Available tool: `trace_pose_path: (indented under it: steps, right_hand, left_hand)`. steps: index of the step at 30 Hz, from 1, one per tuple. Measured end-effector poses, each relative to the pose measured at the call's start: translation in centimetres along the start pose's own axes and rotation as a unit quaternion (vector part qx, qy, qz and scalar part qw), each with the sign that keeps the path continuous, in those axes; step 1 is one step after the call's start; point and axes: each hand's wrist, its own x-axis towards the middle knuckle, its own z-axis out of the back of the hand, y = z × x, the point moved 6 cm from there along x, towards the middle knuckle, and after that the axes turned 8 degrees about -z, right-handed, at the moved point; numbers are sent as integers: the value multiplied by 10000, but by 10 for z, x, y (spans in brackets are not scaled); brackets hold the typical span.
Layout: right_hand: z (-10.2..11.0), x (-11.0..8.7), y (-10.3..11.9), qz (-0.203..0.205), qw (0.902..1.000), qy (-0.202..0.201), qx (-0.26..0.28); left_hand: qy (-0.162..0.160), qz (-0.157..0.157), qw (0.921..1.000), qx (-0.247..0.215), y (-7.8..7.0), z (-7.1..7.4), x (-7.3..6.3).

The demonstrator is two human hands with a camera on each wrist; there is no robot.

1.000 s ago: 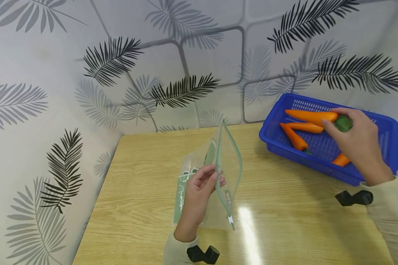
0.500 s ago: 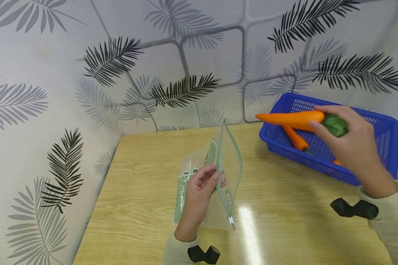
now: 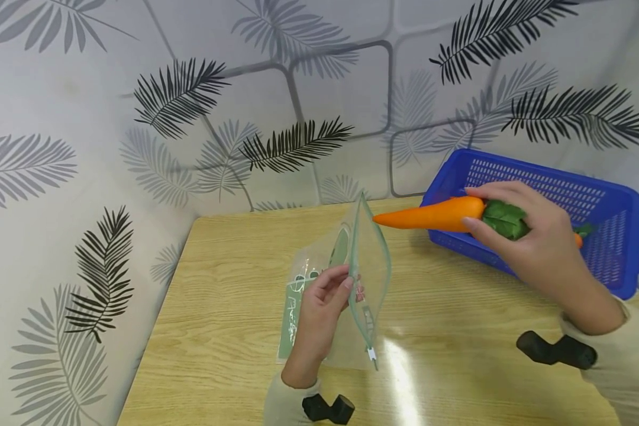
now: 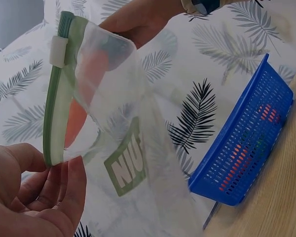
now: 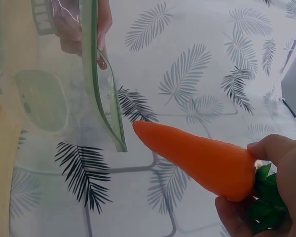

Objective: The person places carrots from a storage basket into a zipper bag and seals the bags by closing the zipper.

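My left hand [image 3: 322,310] pinches the rim of a clear zip bag [image 4: 138,163] with a green zipper edge, a white slider and green printing. The bag's mouth gapes toward the right. In my right hand [image 3: 532,242] is an orange carrot [image 3: 436,215], gripped at its thick end beside the green leafy top [image 3: 504,219]. Its pointed tip lies right at the bag's mouth in the head view; the right wrist view shows the tip close to the green zipper edge [image 5: 101,98].
A blue perforated basket [image 3: 615,207] stands at the back right of the wooden table [image 3: 218,284]. Orange pieces show through its side in the left wrist view. A patterned cloth wall [image 3: 245,89] rises behind the table.
My right hand has lifted the carrot out of the blue basket and carried it left to the bag's mouth. My left hand and the bag have stayed nearly still.
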Motion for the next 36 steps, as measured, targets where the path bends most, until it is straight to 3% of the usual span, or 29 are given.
trace_pose_path:
  steps: [10,25,36]
  right_hand:
    - [-18,-2,-3,381,9993,52,31]
    - [-40,-2,-5,302,9983,430,-244]
    - [-56,0,-1,346,9964,568,-522]
  left_hand:
    - [72,-22,9999,-107,3,-1,1]
    - [114,125,9997,192,5,-3,0]
    - [242,57,9997,2,3,-8,0]
